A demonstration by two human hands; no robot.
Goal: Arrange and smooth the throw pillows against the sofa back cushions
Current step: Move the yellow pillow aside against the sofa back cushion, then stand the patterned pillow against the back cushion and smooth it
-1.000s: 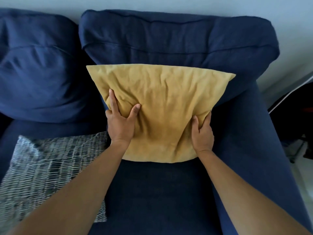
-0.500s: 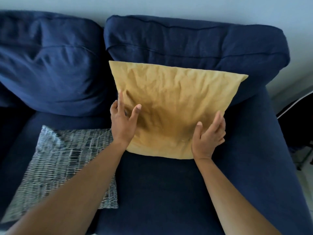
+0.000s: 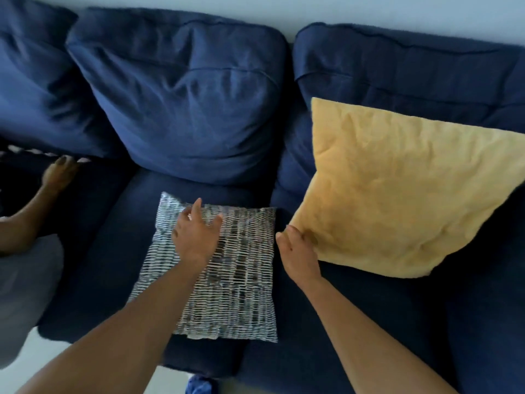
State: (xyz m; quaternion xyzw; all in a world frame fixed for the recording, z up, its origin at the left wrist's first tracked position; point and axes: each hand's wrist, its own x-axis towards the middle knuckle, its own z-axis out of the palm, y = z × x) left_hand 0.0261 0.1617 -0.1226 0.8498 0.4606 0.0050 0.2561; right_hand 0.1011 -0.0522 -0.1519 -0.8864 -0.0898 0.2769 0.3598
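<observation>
A mustard-yellow throw pillow (image 3: 397, 194) leans upright against the right navy back cushion (image 3: 412, 72). A black-and-white patterned pillow (image 3: 241, 285) lies flat on the middle seat cushion (image 3: 113, 251), in front of the middle back cushion (image 3: 181, 103). My left hand (image 3: 196, 237) rests on the patterned pillow's far left part, fingers spread. Beside the yellow pillow's lower left corner is my right hand (image 3: 298, 254), its fingers touching that corner without a clear grip.
Another person's arm and hand (image 3: 54, 177) reach onto the left seat, near a pale strip at the left back cushion (image 3: 31, 81). A grey-clad shape (image 3: 25, 294) fills the lower left. Something blue (image 3: 199, 385) lies on the pale floor below the seat edge.
The view has swung left. My left hand left the yellow pillow and moved onto the patterned one. My right hand slid from the yellow pillow's front to its lower left corner.
</observation>
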